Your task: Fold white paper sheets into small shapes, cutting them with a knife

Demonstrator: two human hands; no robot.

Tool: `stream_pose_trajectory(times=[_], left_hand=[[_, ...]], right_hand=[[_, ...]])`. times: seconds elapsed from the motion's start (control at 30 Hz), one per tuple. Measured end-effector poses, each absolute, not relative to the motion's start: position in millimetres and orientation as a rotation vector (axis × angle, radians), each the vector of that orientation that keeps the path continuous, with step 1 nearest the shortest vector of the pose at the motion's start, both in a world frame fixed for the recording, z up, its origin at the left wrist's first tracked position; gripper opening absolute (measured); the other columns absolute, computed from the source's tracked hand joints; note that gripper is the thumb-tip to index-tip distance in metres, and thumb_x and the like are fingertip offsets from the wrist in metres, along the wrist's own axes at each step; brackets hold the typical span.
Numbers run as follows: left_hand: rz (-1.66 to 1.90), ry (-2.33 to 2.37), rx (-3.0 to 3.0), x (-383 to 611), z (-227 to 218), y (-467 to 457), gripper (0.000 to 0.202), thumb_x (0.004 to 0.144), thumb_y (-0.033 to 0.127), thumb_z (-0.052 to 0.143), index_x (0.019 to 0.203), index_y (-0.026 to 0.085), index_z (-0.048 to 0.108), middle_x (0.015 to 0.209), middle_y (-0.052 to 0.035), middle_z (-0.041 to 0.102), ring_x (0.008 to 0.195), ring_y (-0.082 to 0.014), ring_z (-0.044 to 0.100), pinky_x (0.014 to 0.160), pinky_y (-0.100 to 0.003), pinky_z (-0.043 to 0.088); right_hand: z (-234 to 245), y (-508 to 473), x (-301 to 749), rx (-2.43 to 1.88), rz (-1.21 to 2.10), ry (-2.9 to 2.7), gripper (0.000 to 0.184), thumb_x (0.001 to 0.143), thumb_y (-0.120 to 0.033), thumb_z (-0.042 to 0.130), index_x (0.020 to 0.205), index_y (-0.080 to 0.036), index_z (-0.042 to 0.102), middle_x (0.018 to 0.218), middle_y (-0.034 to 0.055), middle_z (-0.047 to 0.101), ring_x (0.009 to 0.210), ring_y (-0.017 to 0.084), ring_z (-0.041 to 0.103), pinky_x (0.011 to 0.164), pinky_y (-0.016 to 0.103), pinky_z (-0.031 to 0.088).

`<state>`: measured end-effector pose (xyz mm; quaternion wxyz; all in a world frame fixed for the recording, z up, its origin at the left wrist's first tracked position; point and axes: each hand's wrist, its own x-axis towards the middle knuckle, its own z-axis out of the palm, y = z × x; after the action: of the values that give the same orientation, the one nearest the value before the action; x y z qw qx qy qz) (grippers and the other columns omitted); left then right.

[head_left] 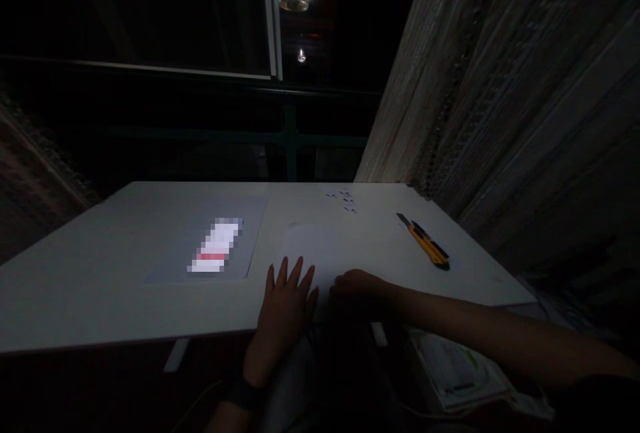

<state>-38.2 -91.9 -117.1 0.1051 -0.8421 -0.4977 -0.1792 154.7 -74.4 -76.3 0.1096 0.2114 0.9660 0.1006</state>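
Note:
A pale sheet of paper [310,238] lies near the front edge of the white table [90,273], dim and hard to set apart from the tabletop. My left hand [284,303] rests on its lower left part, palm down with fingers spread. At the lower right of the sheet is my right hand [357,286], its fingers curled together. Whatever those fingers may hold is hidden in shadow. To the right lie a yellow utility knife [424,245] with its blade out and a black pen [431,240] alongside it.
A lit phone screen [216,246], blurred out, sits on a larger sheet of paper [255,233] at the left. Several small dark-marked pieces [349,200] lie at the back. A curtain [415,86] hangs behind the right side. Below the table stands a box with papers [460,370].

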Motion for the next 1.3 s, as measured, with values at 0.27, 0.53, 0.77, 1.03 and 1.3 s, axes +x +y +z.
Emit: stream_pose_trajectory(times=[0.27, 0.53, 0.77, 1.03, 1.3], left_hand=[[-0.559, -1.453, -2.46, -38.4, -113.4, -93.6, 0.041, 0.087, 0.035, 0.042, 0.126, 0.025, 0.048, 0.135, -0.0098, 0.043, 0.127, -0.0323, 0.032, 0.101, -0.057, 0.025], [-0.466, -0.996, -2.708, -38.2, -128.4, -104.0, 0.052, 0.085, 0.03, 0.046, 0.135, 0.026, 0.033, 0.142, -0.0051, 0.034, 0.131, -0.0232, 0.027, 0.106, -0.046, 0.023], [-0.958, -0.821, -2.58, -34.3, -155.2, -124.0, 0.028, 0.089, 0.019, 0.041, 0.109, 0.026, 0.059, 0.105, 0.0002, 0.067, 0.106, -0.0164, 0.057, 0.098, -0.039, 0.041], [-2.144, -1.953, -2.049, -42.8, -49.8, -90.1, 0.031, 0.082, 0.039, 0.051, 0.088, 0.015, 0.069, 0.082, -0.004, 0.071, 0.076, -0.0179, 0.064, 0.067, -0.026, 0.051], [-3.388, -1.722, -1.789, -43.4, -25.5, -13.6, 0.038, 0.068, 0.036, 0.07, 0.097, 0.011, 0.065, 0.075, -0.0047, 0.066, 0.066, -0.0134, 0.059, 0.059, -0.022, 0.045]], right_hand=[[-75.5, -93.7, 153.1, 0.533, 0.233, 2.902, 0.016, 0.088, -0.026, 0.045, 0.092, -0.018, 0.058, 0.079, 0.0062, 0.064, 0.067, 0.015, 0.054, 0.051, 0.026, 0.034], [-76.0, -75.6, 175.4, 1.241, 0.333, 2.998, 0.025, 0.088, -0.027, 0.04, 0.075, -0.017, 0.06, 0.068, 0.0062, 0.062, 0.063, 0.015, 0.055, 0.054, 0.026, 0.037], [-79.5, -60.4, 200.2, 1.286, -0.456, 3.352, 0.043, 0.081, -0.029, 0.047, 0.123, -0.018, 0.046, 0.125, 0.0113, 0.051, 0.118, 0.021, 0.044, 0.098, 0.039, 0.035], [-52.1, -31.9, 216.5, 1.652, -2.338, 2.978, 0.05, 0.087, -0.045, 0.027, 0.131, -0.021, 0.031, 0.133, 0.0155, 0.044, 0.122, 0.023, 0.042, 0.098, 0.046, 0.033], [-69.5, 16.7, 182.3, 2.091, -2.87, 2.616, 0.05, 0.061, -0.03, 0.074, 0.107, -0.03, 0.054, 0.11, 0.0036, 0.063, 0.094, 0.021, 0.061, 0.085, 0.038, 0.043]])
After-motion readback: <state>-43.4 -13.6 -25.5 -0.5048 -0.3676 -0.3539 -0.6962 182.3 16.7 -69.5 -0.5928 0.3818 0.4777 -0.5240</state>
